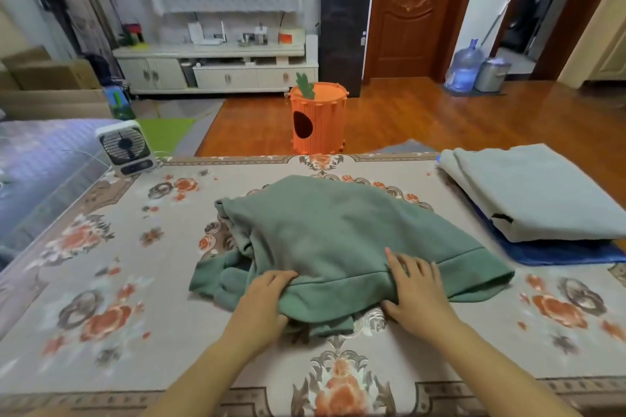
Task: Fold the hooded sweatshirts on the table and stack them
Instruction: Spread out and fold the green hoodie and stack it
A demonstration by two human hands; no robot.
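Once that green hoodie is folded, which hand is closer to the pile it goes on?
Probably the right hand: the folded grey sweatshirt lies on its side of the table. The left hand grips the green hoodie.

The table (101, 281) is covered with a beige cloth patterned with orange roses. A crumpled green hooded sweatshirt (338, 240) lies near its middle. To the right of the green one, a folded blue garment (559, 252) lies flat at the edge, bearing a folded pale grey sweatshirt (542, 193). Far left of it, at the back corner, stands a small white fan (125, 147).
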